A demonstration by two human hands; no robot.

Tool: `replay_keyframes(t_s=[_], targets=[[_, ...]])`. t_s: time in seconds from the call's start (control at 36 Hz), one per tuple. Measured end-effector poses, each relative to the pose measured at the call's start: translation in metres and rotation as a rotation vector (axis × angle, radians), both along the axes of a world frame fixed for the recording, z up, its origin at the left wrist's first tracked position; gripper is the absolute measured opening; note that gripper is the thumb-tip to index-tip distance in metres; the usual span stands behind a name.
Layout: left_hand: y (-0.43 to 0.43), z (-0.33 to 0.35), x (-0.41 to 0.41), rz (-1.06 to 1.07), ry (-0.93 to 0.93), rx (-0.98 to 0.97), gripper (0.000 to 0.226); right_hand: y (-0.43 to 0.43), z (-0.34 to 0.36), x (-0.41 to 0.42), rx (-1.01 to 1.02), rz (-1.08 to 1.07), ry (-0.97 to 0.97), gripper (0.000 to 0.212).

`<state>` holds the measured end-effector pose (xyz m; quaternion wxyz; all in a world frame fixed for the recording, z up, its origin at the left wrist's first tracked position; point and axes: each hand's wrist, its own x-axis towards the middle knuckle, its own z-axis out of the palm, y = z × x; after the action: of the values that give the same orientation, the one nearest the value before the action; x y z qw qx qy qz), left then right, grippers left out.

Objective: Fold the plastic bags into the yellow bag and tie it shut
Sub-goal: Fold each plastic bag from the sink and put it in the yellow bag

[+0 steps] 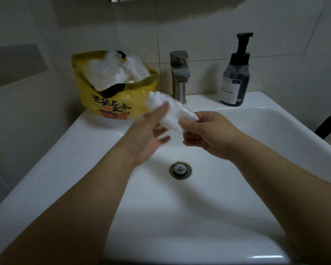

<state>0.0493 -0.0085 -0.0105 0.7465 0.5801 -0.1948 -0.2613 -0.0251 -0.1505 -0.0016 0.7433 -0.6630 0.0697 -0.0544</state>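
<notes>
A yellow bag point(111, 104) with black lettering stands open on the sink's back left corner, with several clear plastic bags point(113, 70) bunched inside it. Above the basin I hold a folded clear plastic bag point(172, 113) between both hands. My left hand point(151, 131) lies against its left end with the thumb on top and the fingers blurred beneath. My right hand point(204, 131) pinches its right end between thumb and curled fingers.
A white sink point(84, 150) fills the lower view, its drain point(180, 170) in the middle. A steel tap point(180, 75) stands at the back, and a dark pump bottle point(236, 73) to its right. Tiled walls surround it.
</notes>
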Motion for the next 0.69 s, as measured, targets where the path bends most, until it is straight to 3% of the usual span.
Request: replay_keyframes(t_s=[0.06, 0.11, 0.19, 0.53, 0.69], targets=[[-0.010, -0.008, -0.012, -0.127, -0.055, 0.151, 0.050, 0.008, -0.004, 0.001, -0.008, 0.029, -0.015, 0.017], [-0.018, -0.010, -0.019, -0.123, -0.063, 0.123, 0.036, 0.015, -0.006, 0.002, -0.007, 0.063, -0.024, 0.022], [-0.022, -0.008, -0.019, -0.040, -0.006, 0.038, 0.022, 0.017, -0.009, 0.003, -0.008, 0.097, -0.038, 0.011], [0.000, 0.015, -0.002, -0.032, 0.106, -0.120, 0.035, 0.002, 0.003, 0.000, -0.058, 0.133, 0.002, 0.008], [0.000, 0.012, 0.003, 0.075, 0.142, -0.178, 0.023, 0.001, 0.002, -0.001, -0.010, 0.036, -0.010, 0.009]])
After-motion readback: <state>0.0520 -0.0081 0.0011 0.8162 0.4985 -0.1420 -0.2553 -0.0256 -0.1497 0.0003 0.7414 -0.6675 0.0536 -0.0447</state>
